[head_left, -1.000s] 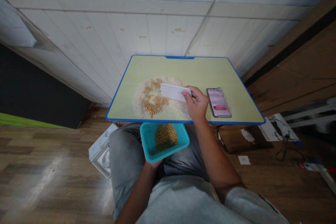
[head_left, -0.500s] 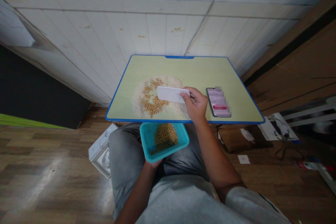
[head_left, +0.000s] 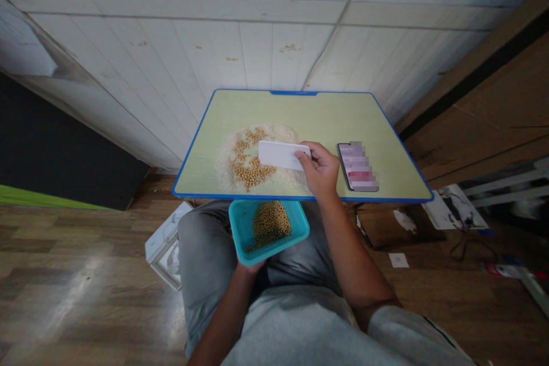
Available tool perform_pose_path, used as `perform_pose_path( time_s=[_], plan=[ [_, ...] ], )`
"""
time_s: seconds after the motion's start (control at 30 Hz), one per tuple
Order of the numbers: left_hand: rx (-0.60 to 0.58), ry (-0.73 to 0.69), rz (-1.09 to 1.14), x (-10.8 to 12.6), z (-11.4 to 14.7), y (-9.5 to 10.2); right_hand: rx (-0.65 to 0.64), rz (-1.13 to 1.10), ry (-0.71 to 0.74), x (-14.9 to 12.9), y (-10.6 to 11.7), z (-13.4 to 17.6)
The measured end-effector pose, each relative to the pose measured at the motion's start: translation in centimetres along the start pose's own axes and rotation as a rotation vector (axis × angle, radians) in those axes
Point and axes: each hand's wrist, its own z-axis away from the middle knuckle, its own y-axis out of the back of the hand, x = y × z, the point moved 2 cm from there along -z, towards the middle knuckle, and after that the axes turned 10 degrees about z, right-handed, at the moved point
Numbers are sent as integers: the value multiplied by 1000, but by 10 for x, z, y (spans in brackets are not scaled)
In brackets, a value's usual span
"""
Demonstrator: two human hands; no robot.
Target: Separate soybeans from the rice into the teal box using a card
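My right hand is closed on one end of a flat white rectangular card, thumb on top, held above the table. Under and left of the card lie yellow soybeans amid a spread of white rice-like grains. Below the table's front edge, my left hand holds a turquoise plastic basket from beneath; most of its fingers are hidden. Inside the basket is a heap of soybeans, with darker, greenish ones in shade at the near side.
The small pale-green table has a blue rim and stands against a white panelled wall. A phone lies on it, right of my right hand. A white box-like object sits on the floor by my left leg.
Almost nothing differs. The white card has shifted very slightly to the right; the basket and both hands stay in place.
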Motion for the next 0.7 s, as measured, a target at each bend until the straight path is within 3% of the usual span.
perform_pose_path(
  time_s=[0.27, 0.4, 0.57, 0.7],
  plan=[
    [20, -23, -10, -1, 1, 3, 45, -62, 13, 0, 2, 1],
    [44, -9, -19, 0, -1, -4, -28, -64, 19, -2, 2, 1],
    [52, -22, -30, -3, -6, -16, 47, -43, -35, 0, 3, 1],
    [50, -32, -32, -5, -7, -17, -11, -70, -15, -1, 2, 1]
  ],
)
